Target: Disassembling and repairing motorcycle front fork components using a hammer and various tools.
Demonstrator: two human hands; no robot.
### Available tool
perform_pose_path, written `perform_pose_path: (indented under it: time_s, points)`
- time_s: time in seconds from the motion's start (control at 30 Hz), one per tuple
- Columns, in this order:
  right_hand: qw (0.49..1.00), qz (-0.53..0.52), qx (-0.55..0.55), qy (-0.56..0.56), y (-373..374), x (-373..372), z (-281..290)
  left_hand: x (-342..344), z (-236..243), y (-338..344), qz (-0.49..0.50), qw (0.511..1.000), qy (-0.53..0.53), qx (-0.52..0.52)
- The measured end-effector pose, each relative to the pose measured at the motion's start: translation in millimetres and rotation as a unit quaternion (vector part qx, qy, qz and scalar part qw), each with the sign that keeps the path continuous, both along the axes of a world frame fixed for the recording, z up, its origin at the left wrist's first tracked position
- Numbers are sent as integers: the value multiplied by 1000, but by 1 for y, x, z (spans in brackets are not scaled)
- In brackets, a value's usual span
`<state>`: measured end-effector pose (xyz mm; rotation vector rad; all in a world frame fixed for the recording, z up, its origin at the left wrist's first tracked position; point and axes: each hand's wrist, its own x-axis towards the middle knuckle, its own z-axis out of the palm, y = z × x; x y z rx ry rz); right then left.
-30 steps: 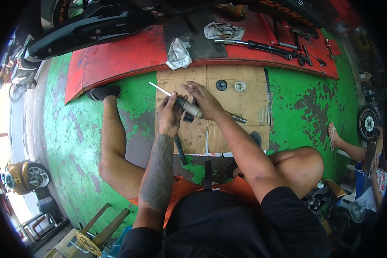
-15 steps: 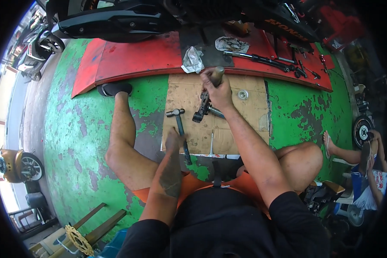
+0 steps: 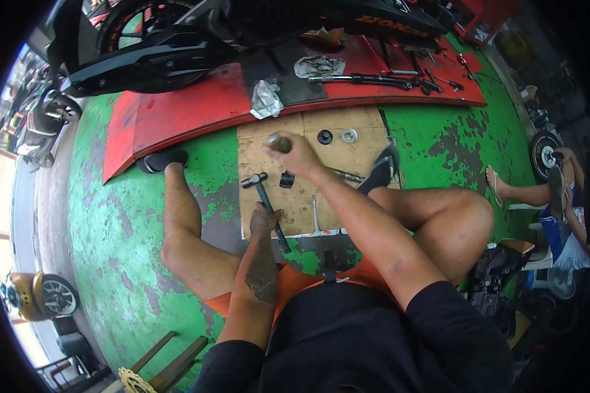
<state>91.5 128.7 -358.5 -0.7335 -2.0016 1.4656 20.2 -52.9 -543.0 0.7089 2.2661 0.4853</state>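
Note:
I sit on the floor over a sheet of cardboard [image 3: 347, 147]. My right hand [image 3: 295, 154] is raised above its far part and is closed around a short dark metal cylinder [image 3: 280, 142]. My left hand [image 3: 266, 219] rests low on the handle of a hammer [image 3: 263, 196] that lies on the cardboard, head pointing away from me. A small black part [image 3: 286, 179] lies between the hands. Farther out on the cardboard sit a black round piece [image 3: 324, 137] and a silver ring [image 3: 349, 135].
A red ramp [image 3: 196, 108] carries a motorcycle [image 3: 177, 46], crumpled rags [image 3: 266, 98] and long metal tools [image 3: 373, 80]. The floor is worn green paint [image 3: 111, 216]. Another person's legs [image 3: 531, 193] show at the right. A yellow scooter [image 3: 36, 295] stands at the lower left.
Both hands held the cylinder together a second ago. My left hand has since dropped onto the hammer, and my right hand carried the cylinder away from me. My right knee has come up.

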Motion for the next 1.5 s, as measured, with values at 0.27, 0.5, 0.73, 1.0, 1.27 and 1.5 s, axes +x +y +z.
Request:
perform_pose_path:
  time_s: [0.27,0.5,0.73,1.0,1.27,1.5]
  points:
    - [991,73,110,-19,-15,-43,-22,-17,-20,0,166,986,-11,-11]
    - [993,20,115,-30,7,-57,-48,-61,75,18,385,853,-283,209]
    - [997,-31,57,-29,14,-55,-59,-87,193,3,336,869,-200,304]
    - [992,11,128,-16,1,-56,-69,-47,256,-24,302,890,-119,320]
    - [979,54,190,-44,-11,-60,-80,-14,238,-25,289,896,-205,267]
    - [984,-48,165,-48,13,-16,-92,-47,278,-41,300,915,-37,266]
